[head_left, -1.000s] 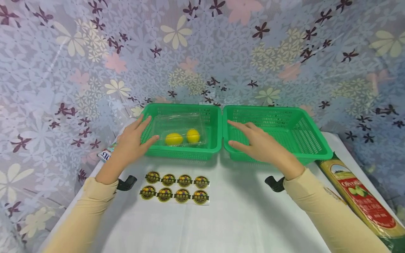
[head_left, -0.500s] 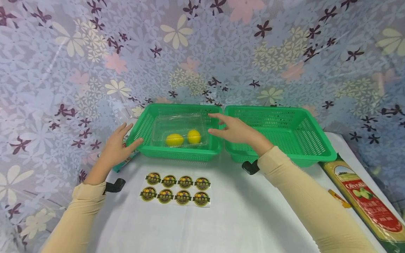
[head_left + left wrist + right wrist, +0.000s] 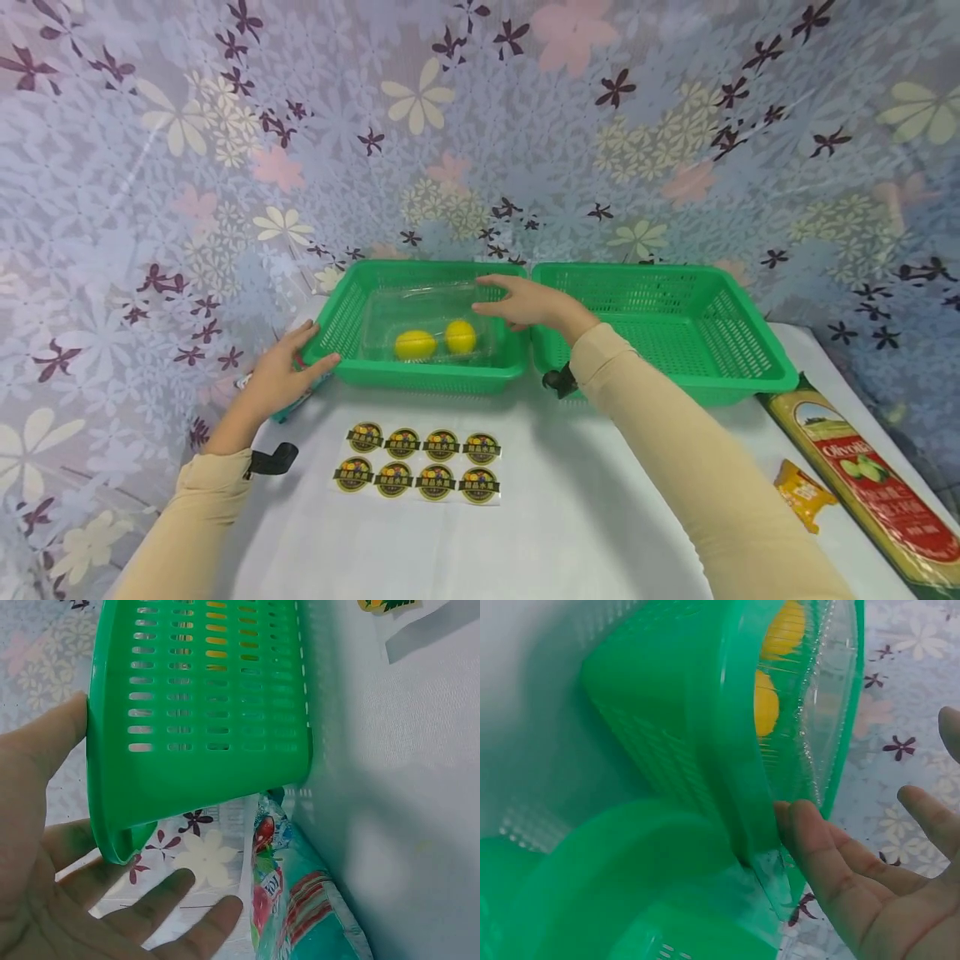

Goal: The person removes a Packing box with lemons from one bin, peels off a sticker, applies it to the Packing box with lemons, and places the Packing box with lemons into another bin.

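Two yellow lemons [image 3: 415, 345] lie in a clear plastic box [image 3: 420, 302] inside the left green basket [image 3: 420, 379]. My left hand [image 3: 281, 377] is at that basket's front-left corner. In the left wrist view its thumb [image 3: 66, 727] meets the rim, and the other fingers spread loosely below the corner. My right hand [image 3: 528, 302] reaches over the basket's right end, beside the clear box. In the right wrist view, fingertips [image 3: 807, 819] are at the inner side of the rim, with the other fingers spread apart.
A second green basket [image 3: 675, 385] stands close on the right. In front lies a sheet of round stickers [image 3: 417, 461]. An Olivoilà pack [image 3: 862, 475] and an orange packet [image 3: 804, 495] lie at right; a teal packet [image 3: 307, 900] lies at left. A floral curtain [image 3: 480, 125] hangs behind.
My left hand has drawn back from over the left basket to its outer corner. The right hand has moved left, from the right basket to the left basket's right end.
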Tool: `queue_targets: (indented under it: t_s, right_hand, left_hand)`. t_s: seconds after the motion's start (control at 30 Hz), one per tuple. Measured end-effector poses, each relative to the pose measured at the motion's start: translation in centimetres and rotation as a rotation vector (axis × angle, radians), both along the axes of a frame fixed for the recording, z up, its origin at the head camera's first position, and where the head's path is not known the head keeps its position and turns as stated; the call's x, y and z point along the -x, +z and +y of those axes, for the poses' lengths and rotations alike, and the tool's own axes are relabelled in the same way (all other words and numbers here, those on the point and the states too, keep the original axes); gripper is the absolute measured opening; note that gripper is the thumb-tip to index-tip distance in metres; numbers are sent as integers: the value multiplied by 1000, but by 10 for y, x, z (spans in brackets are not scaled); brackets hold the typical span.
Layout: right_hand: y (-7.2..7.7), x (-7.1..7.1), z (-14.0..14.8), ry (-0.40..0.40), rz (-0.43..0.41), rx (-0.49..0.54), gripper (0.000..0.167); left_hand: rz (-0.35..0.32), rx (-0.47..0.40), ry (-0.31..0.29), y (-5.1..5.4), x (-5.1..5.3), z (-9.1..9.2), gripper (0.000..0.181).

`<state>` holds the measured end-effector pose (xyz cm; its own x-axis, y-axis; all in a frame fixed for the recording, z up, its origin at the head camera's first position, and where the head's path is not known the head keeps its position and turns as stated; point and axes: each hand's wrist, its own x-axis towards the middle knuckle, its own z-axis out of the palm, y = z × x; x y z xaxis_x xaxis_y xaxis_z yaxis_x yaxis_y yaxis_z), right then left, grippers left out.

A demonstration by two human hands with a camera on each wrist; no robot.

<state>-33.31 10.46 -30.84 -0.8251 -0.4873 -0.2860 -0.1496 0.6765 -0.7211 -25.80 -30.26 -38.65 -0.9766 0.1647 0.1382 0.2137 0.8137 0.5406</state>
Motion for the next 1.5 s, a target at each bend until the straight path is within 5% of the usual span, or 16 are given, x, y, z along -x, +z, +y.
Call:
queue_targets:
  t_s: [0.6, 1.1, 1.5]
  right_hand:
    - [-10, 13, -22, -57, -184, 56, 70]
    - [-12, 20, -32, -119, -419, 122, 63]
    - [-14, 23, -34, -101, -428, 120, 55]
  left_hand:
    - [-7, -104, -14, -10, 0, 3, 74]
    - [-36, -146, 9, -15, -1, 3, 75]
    - [-42, -163, 1, -17, 0, 2, 75]
